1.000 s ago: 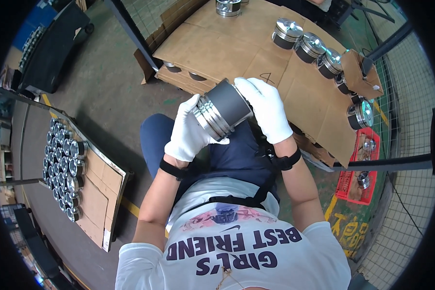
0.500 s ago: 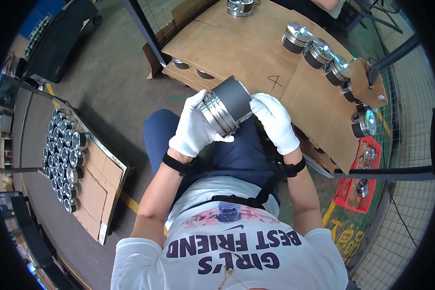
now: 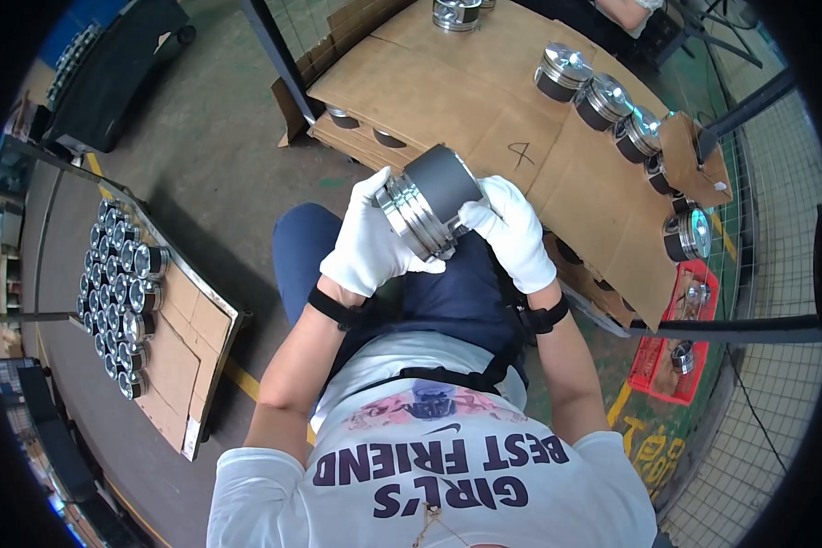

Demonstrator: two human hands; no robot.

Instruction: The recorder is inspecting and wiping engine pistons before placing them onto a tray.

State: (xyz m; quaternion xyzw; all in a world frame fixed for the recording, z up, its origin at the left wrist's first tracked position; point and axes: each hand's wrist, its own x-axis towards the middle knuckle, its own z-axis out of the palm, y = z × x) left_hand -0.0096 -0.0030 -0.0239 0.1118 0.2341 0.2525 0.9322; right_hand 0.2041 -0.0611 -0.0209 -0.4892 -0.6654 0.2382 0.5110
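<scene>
A large engine piston (image 3: 445, 187) with a dark grey skirt and bright ring grooves is held tilted above my lap. My left hand (image 3: 363, 242), in a white glove, is wrapped round its grooved end, with the thumb on top and the fingers underneath. At the opposite side, my right hand (image 3: 513, 236), also gloved in white, grips the edge of the dark skirt with bent fingers. Part of the right fingers is hidden behind the piston.
A cardboard-covered table (image 3: 447, 82) ahead carries several pistons (image 3: 603, 100) along its right side. A red crate (image 3: 644, 365) with metal parts sits at the lower right. To the left, a pallet (image 3: 178, 365) bears many pistons. A dark cart (image 3: 119, 73) stands far left.
My right hand has shifted slightly, its fingers now curled closer over the skirt edge. The piston has barely moved in my left hand.
</scene>
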